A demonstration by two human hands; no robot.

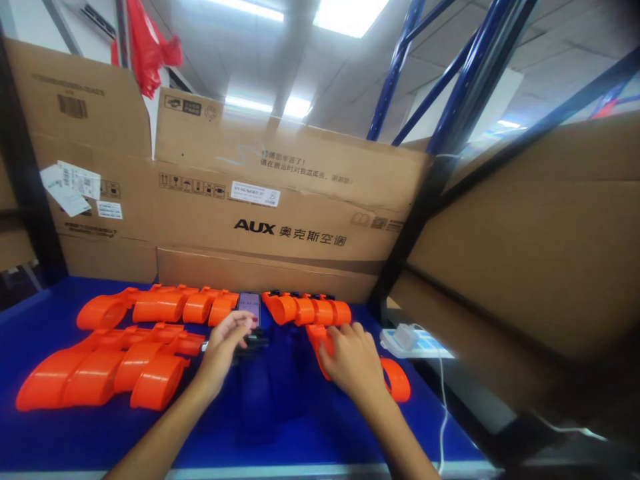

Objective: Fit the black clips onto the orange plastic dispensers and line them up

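Observation:
My left hand (226, 347) is raised over the middle of the blue table, its fingers curled together. Just beside its fingertips are dark, blurred small pieces (254, 341); whether the hand grips one I cannot make out. My right hand (354, 357) reaches down over a group of orange curved plastic pieces, fingers bent around one orange curved plastic piece (316, 337). Another orange loop (397, 380) sticks out to the right of this hand. Behind my left fingers a phone (249, 307) leans near the cardboard, its lower end partly covered.
Rows of orange curved pieces (95, 373) lie at the left, with more behind (160, 305). Orange pieces with black clips (314, 311) are at the back right. An AUX cardboard wall (290, 213) closes the back. A power strip (425, 343) with a white cable stands right.

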